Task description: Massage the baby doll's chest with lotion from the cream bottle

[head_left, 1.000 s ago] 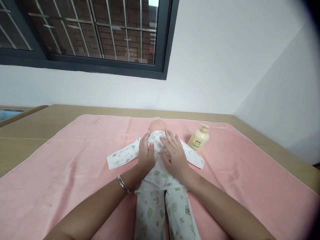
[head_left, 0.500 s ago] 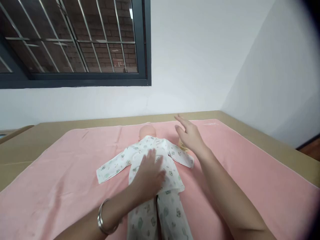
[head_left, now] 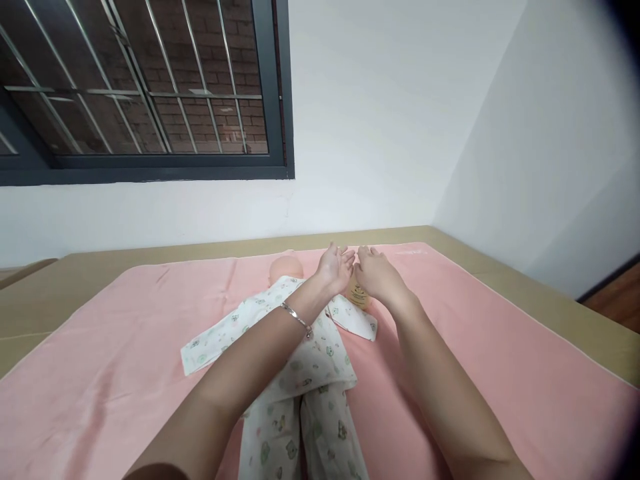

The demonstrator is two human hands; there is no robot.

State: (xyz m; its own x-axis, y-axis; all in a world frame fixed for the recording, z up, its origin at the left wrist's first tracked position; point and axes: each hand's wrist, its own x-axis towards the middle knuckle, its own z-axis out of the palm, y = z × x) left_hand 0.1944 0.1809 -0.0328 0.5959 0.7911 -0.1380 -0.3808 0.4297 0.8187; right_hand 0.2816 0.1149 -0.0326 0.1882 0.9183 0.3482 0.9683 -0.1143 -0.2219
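A baby doll [head_left: 286, 267] with a bald head lies on its body's length, wearing a white printed top [head_left: 320, 353] and matching trousers [head_left: 327, 427]. My left hand [head_left: 336, 268], a silver bangle on its wrist, is held palm up above the doll's shoulder, fingers loosely spread and nothing in it. Beside it, my right hand [head_left: 379, 275] is palm down with its fingers stretched forward, also without anything visible in it. Just below and between the hands, a container with a yellowish printed label [head_left: 358, 295] shows partly, beside the doll's sleeve.
A pink sheet [head_left: 135, 353] covers most of the tan padded surface [head_left: 30, 300]. White walls [head_left: 360, 120] rise behind and at the right. A dark-framed barred window [head_left: 273, 168] is at the upper left.
My left hand has lifted off the doll's top, moved forward and right, and turned palm up. My right hand has come slightly lower, with its fingers closer to the left hand.
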